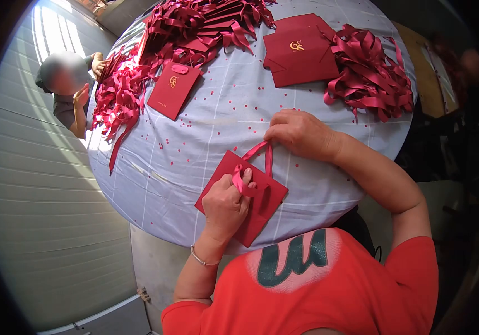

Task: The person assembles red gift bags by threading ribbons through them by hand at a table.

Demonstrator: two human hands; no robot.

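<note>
The big round table [206, 128] has a pale checked cloth w/ tiny red dots all over it. At 12 o'clock sits a heap of red ribbons [206, 22], at 2 o'clock a second ribbon pile [370, 75] next to a stack of red bags [301, 53] w/ gold letters. At 11 o'clock lies one flat red bag [173, 88], & more loose ribbon [118, 100] trails down at 10 o'clock. A co-worker [69, 92] sits there at the table's far edge, hands up near that ribbon.

At 6 o'clock, right by the person, lies the small red bag [253, 198], flat on the table edge. The left hand [225, 204] presses on it, fingers curled round a ribbon handle [261, 159], w/ a loop over the thumb. The right hand [301, 134] is clenched on the ribbon's far end, just past the bag's top.

It looks like the ribbon handle is being fixed to the bag, prob. threaded or tied; can't tell which. Next move likely needs a snug pull w/ the right hand while the left hand keeps the bag from sliding off.
</note>
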